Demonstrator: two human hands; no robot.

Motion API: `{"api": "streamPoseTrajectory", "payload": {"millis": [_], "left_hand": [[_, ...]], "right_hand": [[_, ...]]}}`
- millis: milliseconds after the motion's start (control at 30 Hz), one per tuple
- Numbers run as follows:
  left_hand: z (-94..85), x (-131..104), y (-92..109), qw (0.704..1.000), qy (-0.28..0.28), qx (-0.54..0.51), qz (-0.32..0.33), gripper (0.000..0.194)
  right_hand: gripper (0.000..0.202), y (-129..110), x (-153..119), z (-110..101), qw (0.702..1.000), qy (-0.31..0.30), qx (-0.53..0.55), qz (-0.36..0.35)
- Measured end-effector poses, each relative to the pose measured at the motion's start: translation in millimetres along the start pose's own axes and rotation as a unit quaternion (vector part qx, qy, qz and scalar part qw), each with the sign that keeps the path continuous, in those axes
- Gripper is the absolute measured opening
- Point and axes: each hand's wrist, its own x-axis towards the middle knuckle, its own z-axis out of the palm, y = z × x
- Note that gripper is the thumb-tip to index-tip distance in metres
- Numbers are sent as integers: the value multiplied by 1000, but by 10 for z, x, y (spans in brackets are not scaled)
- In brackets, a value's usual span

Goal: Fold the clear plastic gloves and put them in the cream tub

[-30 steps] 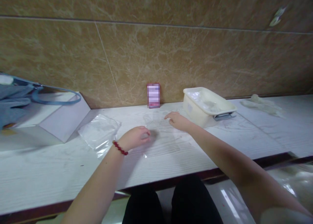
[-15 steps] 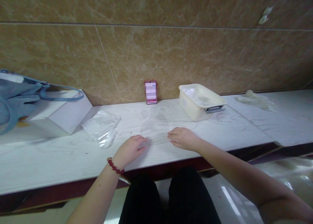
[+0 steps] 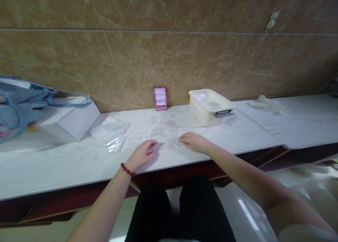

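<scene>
Smooth the film [image 3: 165, 128] evenly where it lies on the table [image 3: 63, 168], centre, just far of your hands. Left hand [image 3: 141, 155]: fingers part-open, no hold visible. Right hand [image 3: 194, 142]: fingers nearly together; hold uncertain.

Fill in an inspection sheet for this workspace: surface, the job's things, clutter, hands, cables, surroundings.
Surface: white table, seam at right, a few dark specks.
Job's things: clear film lying mid-table; loose plastic at left; cream tub at right, clear material inside.
Clutter: white box and blue bag; upright phone; crumpled pale piece far right.
Hands: left hand part-open near the film, contact unclear; right hand at its right edge, grip unclear.
Cables: nothing seen.
Surroundings: brown wall behind, shiny floor below.
</scene>
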Motion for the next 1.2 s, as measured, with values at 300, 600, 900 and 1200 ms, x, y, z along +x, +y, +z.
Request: {"api": "streamPoseTrajectory", "payload": {"millis": [300, 600, 900, 1200], "left_hand": [[-94, 73, -9, 998, 38, 49, 28, 25], [-84, 144, 96, 994, 83, 62, 34, 12], [-157, 2, 236, 995, 80, 50, 34, 8], [-58, -285, 203, 991, 53, 95, 78, 19]], "right_hand": [[19, -6, 113, 103, 997, 41, 60, 12], [54, -194, 8, -12, 994, 30, 90, 48], [18, -314, 66, 150, 987, 89, -3, 130], [16, -399, -144, 100, 993, 70, 77, 60]]}}
